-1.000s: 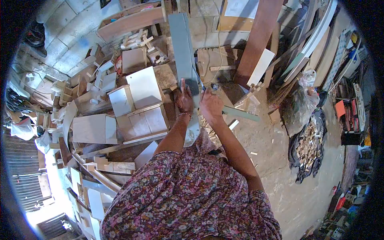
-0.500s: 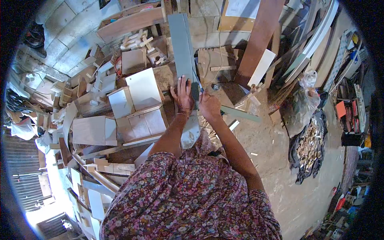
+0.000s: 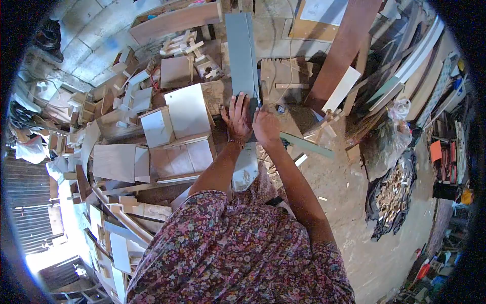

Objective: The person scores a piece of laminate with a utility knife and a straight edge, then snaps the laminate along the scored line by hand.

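Observation:
A long grey-green board (image 3: 240, 53) stretches away in front of me. My left hand (image 3: 239, 119) lies on the near part of it, fingers spread and pointing forward. Close beside it, my right hand (image 3: 266, 125) is closed at the board's right edge around a slim tool (image 3: 257, 97) with a blue part. The tool's thin tip runs along that edge; its exact kind is hard to make out. A pale support piece (image 3: 246, 169) shows below my wrists, near my body. A narrow green strip (image 3: 306, 144) sticks out to the right behind my right hand.
On the left are pale box-like wooden pieces (image 3: 187, 114) and small wooden parts (image 3: 185, 45). A reddish-brown plank (image 3: 339, 55) leans at the back right. A broom (image 3: 362, 130), a plastic bag (image 3: 387, 139) and a black sack of wood offcuts (image 3: 395, 190) are to the right.
My right hand has moved slightly forward and left against the board, nearer my left hand, and less of the slim tool shows. The whole view has shifted a little.

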The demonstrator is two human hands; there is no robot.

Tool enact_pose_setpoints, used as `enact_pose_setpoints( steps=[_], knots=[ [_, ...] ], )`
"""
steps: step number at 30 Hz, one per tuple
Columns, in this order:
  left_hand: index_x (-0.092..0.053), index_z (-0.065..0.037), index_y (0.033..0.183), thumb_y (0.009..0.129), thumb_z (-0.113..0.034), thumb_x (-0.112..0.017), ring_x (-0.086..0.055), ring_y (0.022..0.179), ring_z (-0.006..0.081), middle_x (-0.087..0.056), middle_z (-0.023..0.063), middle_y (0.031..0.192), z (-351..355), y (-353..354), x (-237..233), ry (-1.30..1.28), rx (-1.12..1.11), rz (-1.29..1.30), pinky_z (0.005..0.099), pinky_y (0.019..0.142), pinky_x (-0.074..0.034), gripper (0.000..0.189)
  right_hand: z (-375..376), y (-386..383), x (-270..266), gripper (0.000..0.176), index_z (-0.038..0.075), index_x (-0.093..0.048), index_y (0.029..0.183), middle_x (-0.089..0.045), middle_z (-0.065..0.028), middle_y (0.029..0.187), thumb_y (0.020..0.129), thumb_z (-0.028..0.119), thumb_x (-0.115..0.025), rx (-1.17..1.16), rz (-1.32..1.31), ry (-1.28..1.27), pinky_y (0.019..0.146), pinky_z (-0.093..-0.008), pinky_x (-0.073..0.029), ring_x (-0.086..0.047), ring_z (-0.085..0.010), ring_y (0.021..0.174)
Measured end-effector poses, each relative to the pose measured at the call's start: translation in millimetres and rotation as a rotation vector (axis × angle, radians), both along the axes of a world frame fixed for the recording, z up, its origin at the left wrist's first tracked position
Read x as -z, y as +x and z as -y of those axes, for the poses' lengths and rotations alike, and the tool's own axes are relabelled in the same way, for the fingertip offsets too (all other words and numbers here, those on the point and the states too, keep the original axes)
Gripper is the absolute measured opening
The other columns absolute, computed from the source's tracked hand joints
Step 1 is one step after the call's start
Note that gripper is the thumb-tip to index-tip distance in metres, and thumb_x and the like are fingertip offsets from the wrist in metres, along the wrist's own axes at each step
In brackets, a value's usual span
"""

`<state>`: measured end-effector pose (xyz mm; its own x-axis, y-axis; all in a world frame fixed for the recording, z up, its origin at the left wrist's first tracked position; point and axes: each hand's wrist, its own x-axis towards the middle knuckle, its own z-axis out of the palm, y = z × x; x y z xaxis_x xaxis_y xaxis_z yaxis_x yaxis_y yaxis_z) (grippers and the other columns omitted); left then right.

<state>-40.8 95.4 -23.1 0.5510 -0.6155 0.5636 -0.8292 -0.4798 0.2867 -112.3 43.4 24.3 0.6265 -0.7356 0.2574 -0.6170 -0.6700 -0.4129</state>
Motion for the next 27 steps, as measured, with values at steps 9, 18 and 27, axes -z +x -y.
enact_pose_setpoints(
  steps=[9,18,27],
  knots=[
    [-0.038,-0.012,0.115,0.071,-0.013,-0.042,-0.03,0.113,0.0208,-0.03,0.0014,0.123,7.6,1.3,12.3,-0.03,-0.08,0.084,0.0487,0.09,-0.008,0.044,-27.8,-28.1,8.3,0.021,0.0,-0.042,0.08,-0.052,-0.0202,0.055,0.079,0.02,-0.037,-0.003,-0.01,0.186,0.046,-0.0417,-0.043,-0.053,-0.0339,0.05],
    [-0.04,-0.008,0.112,0.074,-0.019,-0.043,-0.031,0.111,0.022,-0.033,0.0033,0.122,3.3,-4.6,-6.7,-0.084,0.0,0.002,0.0473,0.091,-0.007,0.04,8.7,8.3,6.3,0.025,-0.002,-0.044,0.079,-0.052,-0.0211,0.057,0.08,0.022,-0.034,0.008,-0.011,0.183,0.051,-0.0427,-0.044,-0.054,-0.0352,0.055],
    [-0.04,-0.007,0.113,0.069,-0.01,-0.041,-0.027,0.114,0.0215,-0.032,0.0045,0.123,6.2,-2.3,7.2,0.02,-0.069,0.058,0.0462,0.092,-0.007,0.044,-22.8,-32.0,15.8,0.026,-0.002,-0.044,0.079,-0.053,-0.0182,0.055,0.078,0.023,-0.038,0.035,-0.076,0.09,0.051,-0.0423,-0.044,-0.054,-0.0339,0.053]
  ],
)
